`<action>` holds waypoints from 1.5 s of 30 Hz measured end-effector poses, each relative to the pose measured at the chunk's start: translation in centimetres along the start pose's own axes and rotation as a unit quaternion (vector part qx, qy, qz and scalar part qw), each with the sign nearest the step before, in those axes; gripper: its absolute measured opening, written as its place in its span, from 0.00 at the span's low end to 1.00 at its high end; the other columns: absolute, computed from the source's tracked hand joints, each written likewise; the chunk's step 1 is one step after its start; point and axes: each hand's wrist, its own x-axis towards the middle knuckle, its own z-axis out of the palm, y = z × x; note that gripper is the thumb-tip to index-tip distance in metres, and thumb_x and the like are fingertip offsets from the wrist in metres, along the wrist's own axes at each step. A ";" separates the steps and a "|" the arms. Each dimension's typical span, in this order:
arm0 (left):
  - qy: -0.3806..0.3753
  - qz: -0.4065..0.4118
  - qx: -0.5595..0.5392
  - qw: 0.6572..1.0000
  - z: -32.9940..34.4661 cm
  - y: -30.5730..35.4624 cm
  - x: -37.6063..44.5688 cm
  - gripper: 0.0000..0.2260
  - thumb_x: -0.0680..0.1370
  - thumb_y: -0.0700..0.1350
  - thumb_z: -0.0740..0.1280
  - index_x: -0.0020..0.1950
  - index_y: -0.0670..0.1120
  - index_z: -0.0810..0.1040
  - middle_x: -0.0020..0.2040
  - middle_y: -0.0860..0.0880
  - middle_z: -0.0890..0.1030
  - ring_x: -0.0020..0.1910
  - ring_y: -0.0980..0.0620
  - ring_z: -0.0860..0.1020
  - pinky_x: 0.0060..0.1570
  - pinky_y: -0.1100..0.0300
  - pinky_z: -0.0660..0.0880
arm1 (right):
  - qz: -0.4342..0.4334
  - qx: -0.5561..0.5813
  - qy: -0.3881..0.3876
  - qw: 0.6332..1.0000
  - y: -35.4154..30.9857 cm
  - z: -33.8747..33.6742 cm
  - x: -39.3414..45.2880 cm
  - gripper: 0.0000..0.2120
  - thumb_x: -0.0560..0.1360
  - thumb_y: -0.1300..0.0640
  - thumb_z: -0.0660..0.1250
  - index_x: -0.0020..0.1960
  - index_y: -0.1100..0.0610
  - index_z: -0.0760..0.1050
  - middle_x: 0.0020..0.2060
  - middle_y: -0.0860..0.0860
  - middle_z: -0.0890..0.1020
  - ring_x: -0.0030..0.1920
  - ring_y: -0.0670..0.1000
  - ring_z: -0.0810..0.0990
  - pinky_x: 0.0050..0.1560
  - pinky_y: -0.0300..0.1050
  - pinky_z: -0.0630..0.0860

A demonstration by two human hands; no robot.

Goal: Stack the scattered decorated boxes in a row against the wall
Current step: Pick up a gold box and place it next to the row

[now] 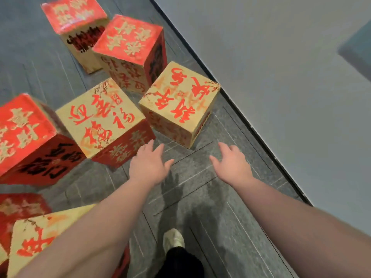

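Both arms reach up-frame from the bottom. I see the left hand (147, 164) fingers spread, holding nothing, fingertips just beside the red side of the gold-top box (100, 115) at centre. Right hand (232, 163) also spread and holding nothing, over bare floor (200, 197). Between and above them sits the gold box by the wall (178, 101), corner near the grey wall (281, 77) (contact unclear). Two red-top boxes (128, 37) upper left, touching each other. Red box (26, 137) at left edge, more lower left. One shoe (173, 237) bottom centre.
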 end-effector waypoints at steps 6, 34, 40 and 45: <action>0.028 0.048 0.001 0.998 -5.6 -1.8 10.9 0.31 0.78 0.63 0.57 0.77 0.50 0.57 0.77 0.43 0.57 0.74 0.42 0.57 0.70 0.45 0.62 | 0.052 0.022 0.013 0.998 -6.0 -2.7 9.4 0.28 0.79 0.41 0.57 0.76 0.46 0.55 0.72 0.56 0.62 0.71 0.59 0.63 0.65 0.60 0.68; -0.069 0.101 0.064 0.990 -6.7 -2.4 43.0 0.48 0.67 0.73 0.62 0.76 0.60 0.37 0.78 0.48 0.38 0.76 0.40 0.43 0.72 0.40 0.55 | 0.267 0.135 -0.037 0.953 -10.1 1.2 33.1 0.41 0.74 0.39 0.66 0.76 0.35 0.42 0.77 0.53 0.39 0.77 0.61 0.49 0.67 0.63 0.65; -0.077 0.099 0.019 0.992 -4.9 -3.6 45.2 0.48 0.67 0.68 0.68 0.76 0.62 0.40 0.77 0.50 0.37 0.76 0.40 0.49 0.69 0.40 0.62 | 0.299 0.169 -0.015 0.939 -10.7 3.6 34.6 0.40 0.75 0.39 0.65 0.74 0.32 0.40 0.76 0.51 0.34 0.76 0.61 0.52 0.66 0.60 0.68; -0.069 0.106 -0.033 0.991 -3.9 -3.9 44.9 0.47 0.68 0.63 0.72 0.77 0.60 0.44 0.77 0.51 0.38 0.75 0.41 0.53 0.66 0.42 0.66 | 0.287 0.236 0.018 0.928 -10.5 5.5 34.3 0.37 0.75 0.41 0.65 0.73 0.30 0.42 0.74 0.50 0.49 0.69 0.58 0.67 0.61 0.58 0.75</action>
